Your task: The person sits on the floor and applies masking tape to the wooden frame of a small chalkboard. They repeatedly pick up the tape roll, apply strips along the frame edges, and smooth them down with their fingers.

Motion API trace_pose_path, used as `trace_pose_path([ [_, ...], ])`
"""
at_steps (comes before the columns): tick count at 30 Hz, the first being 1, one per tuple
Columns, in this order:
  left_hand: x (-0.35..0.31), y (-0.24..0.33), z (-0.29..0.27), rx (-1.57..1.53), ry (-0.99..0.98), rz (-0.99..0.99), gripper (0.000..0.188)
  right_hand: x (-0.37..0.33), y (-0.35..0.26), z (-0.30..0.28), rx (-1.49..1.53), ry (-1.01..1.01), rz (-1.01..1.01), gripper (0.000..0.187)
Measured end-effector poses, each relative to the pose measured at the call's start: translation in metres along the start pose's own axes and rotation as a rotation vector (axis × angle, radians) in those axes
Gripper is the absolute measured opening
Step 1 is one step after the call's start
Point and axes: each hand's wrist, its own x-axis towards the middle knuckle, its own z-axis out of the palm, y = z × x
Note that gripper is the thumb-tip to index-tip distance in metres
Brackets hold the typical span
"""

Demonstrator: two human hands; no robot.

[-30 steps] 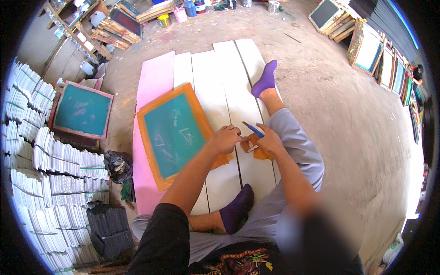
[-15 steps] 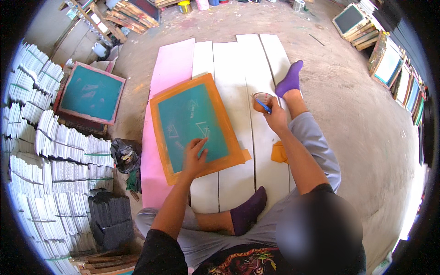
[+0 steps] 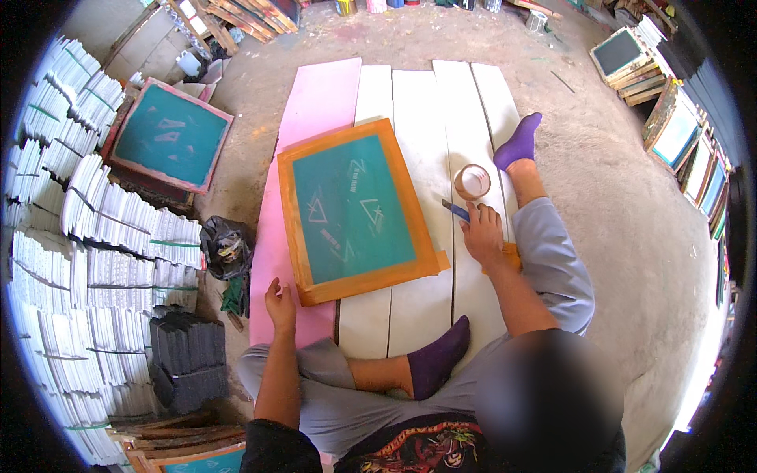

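A screen-printing frame (image 3: 430, 236) with an orange taped border and teal mesh lies tilted on the boards. White triangles and marks show on its mesh. My left hand (image 3: 280, 306) hovers by the frame's lower left corner, holding nothing, its fingers loosely bent and apart. Right of the frame, my right hand (image 3: 483, 235) is palm down on the white boards, with a blue utility knife (image 3: 457, 210) at its thumb and forefinger. The knife's front end sticks out past the fingers. Just beyond it, a roll of brown tape (image 3: 471, 181) rests on the boards.
White and pink boards (image 3: 319, 98) lie under the work and my legs. A yellow-orange piece (image 3: 512, 254) is partly hidden beside my right forearm. Bundled paper stacks (image 3: 118, 213), a black plastic bag (image 3: 229, 248) and another teal screen (image 3: 169, 134) stand left. More frames (image 3: 674, 126) lean at right.
My left hand has left the mesh and moved left past the frame's corner. The tape roll, held with the knife before, now lies free on the boards. The view has shifted slightly.
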Motion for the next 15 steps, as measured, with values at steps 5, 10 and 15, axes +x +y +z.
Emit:
trace_pose_path([
  [5, -0.005, -0.011, 0.010, -0.102, -0.031, -0.013, 0.044, -0.022, -0.045, -0.022, 0.461, -0.344, 0.613, 0.042],
  [10, -0.021, -0.008, 0.020, -0.093, -0.072, -0.023, 0.044, -0.056, -0.077, -0.008, 0.749, -0.334, 0.861, 0.046],
  [15, -0.022, -0.015, 0.022, -0.046, -0.050, 0.015, 0.044, -0.061, -0.088, -0.002, 0.751, -0.322, 0.905, 0.046],
])
